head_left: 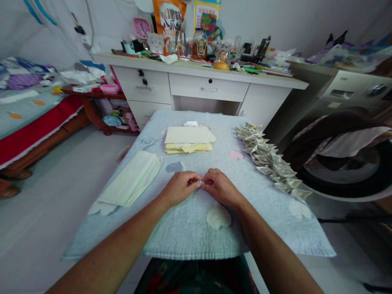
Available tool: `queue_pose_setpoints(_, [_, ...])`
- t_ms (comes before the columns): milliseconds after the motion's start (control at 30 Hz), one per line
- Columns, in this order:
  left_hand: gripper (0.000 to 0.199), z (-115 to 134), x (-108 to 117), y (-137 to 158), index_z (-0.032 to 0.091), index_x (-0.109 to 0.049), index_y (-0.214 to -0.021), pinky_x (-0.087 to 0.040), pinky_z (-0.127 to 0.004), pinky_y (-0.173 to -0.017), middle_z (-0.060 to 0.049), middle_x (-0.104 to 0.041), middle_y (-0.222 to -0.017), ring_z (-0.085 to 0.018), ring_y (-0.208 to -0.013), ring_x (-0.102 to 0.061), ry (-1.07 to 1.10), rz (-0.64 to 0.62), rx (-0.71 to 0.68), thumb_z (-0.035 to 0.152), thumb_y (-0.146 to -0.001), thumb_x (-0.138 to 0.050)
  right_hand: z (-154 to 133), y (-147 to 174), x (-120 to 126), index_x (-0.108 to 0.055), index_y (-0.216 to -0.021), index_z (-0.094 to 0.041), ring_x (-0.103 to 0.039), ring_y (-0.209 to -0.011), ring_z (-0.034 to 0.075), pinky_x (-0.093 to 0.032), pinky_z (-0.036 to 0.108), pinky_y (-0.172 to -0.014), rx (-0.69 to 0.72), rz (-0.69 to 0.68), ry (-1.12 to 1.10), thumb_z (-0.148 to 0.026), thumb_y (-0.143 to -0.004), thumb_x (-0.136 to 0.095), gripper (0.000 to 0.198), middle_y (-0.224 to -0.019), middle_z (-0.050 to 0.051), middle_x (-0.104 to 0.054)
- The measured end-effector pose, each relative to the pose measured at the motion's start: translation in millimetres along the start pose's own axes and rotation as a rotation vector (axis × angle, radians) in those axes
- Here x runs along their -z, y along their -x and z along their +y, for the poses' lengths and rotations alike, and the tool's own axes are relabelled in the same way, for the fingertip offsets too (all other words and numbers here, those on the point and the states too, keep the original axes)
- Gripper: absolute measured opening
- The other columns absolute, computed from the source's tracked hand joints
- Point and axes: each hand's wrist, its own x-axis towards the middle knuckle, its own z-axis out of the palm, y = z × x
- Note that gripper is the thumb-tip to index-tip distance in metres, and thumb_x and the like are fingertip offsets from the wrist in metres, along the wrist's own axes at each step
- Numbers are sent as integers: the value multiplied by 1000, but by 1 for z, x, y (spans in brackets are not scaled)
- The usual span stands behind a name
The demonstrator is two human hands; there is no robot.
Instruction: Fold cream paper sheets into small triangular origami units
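While our left hand (181, 188) and right hand (221, 188) pinch closed on a small whitish piece (200, 184), probably paper, above the near edge's middle of the cloth-covered table (190, 241), we judge it light, creasable, easily torn, best held by its ends

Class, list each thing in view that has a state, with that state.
Left hand, pinching a small pale piece
Right hand, pinching the same piece
Pale green sheets, stacked
Cream and yellow sheets, stacked
Folded paper pieces, in rows
Cloth, spread out
Middle drawer, shut
Orange bag, upright
Jar, upright
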Motion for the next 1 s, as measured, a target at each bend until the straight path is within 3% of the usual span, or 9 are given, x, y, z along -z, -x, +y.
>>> queue_pose_setpoints(200, [20,-3,3,-1,15,-68,-87,-43,-23,-63,-1,-66,-75,-13,-69,-58,198,71,87,31,-84,-56,1,4,3,-61,-93,-16,-52,-78,13,-39,25,-73,-44,-6,-159,-20,-74,-69,22,-85,0,-57])
queue_pose_setpoints(333, [22,-6,4,-1,15,-67,-86,-43,-23,-64,-1,-65,-75,-13,-68,-57,220,91,87,34,-84,-57,-4,4,4,-62,-83,-15,-51,-73,12,-38,23,-68,-66,-49,-223,-23,-81,-62,8,-75,-1,-56])
queue_pose_setpoints(533, [20,-6,3,-1,14,-66,-82,-42,-23,-61,0,-62,-71,-12,-65,-54,209,96,88,33,-83,-57,-4,1,-1,-61,-76,-15,-50,-70,12,-37,22,-65,-75,-5,-266,-28,-89,-53,20,-72,-1,-55])
queue_pose_setpoints(767, [20,-1,4,0,13,-66,-81,-41,-22,-61,-1,-63,-72,-12,-65,-54,230,94,76,31,-82,-58,1,1,-7,-60,-67,-15,-46,-64,10,-35,22,-60,-141,31,-475,-31,-84,-58,23,-67,-2,-49])
queue_pose_setpoints(1000, [19,-3,1,0,13,-65,-81,-40,-22,-61,0,-60,-70,-11,-65,-52,268,93,76,31,-81,-60,2,0,-7,-60,-62,-16,-45,-62,10,-34,24,-60,-106,42,-502,-34,-83,-59,27,-65,-2,-47])
